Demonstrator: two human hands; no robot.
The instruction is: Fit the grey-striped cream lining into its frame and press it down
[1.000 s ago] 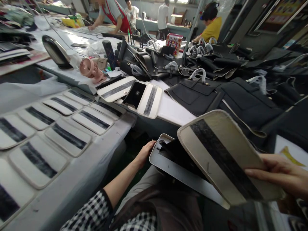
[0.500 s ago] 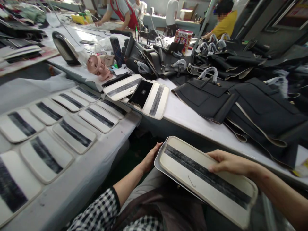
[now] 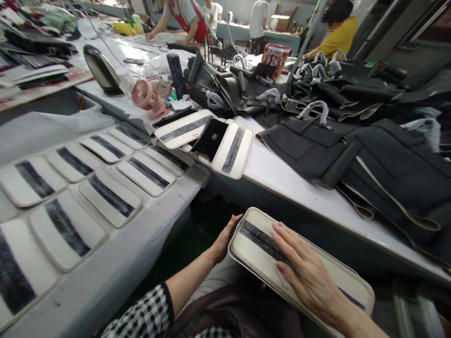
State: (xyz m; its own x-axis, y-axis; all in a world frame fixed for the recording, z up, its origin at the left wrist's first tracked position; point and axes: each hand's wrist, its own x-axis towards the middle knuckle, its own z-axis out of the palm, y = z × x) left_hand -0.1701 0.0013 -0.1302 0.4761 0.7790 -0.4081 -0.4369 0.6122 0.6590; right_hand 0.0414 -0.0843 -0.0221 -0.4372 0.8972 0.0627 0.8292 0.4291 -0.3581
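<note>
Over my lap lies a cream rounded bag panel with a dark rough stripe down its length, tilted down to the right. A white-edged layer shows beneath it. My left hand grips its left end, with the fingers partly hidden behind the edge. Flat on the panel's top face rests my right hand, its fingers stretched out across the stripe and its thumb apart. On the table ahead, an unfolded piece with a black lining and striped cream faces sits beside another striped panel.
Several similar striped panels lie in rows on the left table. Black bags with wrapped handles are piled along the right table. A pink fan and a dark iron-like object stand farther back. People work beyond.
My right hand has moved left along the panel, from holding its far edge to lying flat across the stripe. My left hand keeps its hold; the view has shifted slightly.
</note>
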